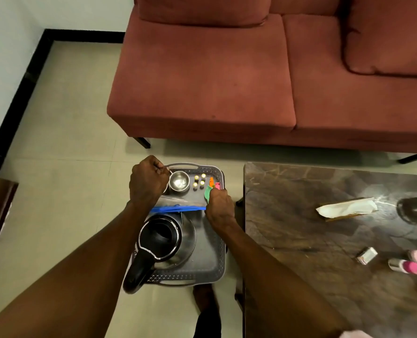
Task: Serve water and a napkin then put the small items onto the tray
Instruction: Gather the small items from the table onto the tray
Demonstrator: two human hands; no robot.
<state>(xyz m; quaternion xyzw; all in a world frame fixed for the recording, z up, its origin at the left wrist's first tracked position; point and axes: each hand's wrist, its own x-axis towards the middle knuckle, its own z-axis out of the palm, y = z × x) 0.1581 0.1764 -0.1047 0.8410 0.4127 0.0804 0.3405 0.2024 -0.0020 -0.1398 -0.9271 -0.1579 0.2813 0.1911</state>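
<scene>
a red sofa (227,76) stands beyond the tiled floor. the dark perforated tray (217,252) sits left of the table (324,240), carrying a kettle (158,240) and steel bowl (179,181). left hand (147,181) and right hand (219,203), each grip pinched, hold a clear blue-edged bag (178,207).

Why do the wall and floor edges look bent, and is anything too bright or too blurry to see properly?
Head view: the wide-angle lens bows the black skirting board; glare whitens the small steel bowl on the dark perforated plastic tray; the dark glass at the right edge is smeared and soft; light is dim and warm.
</scene>
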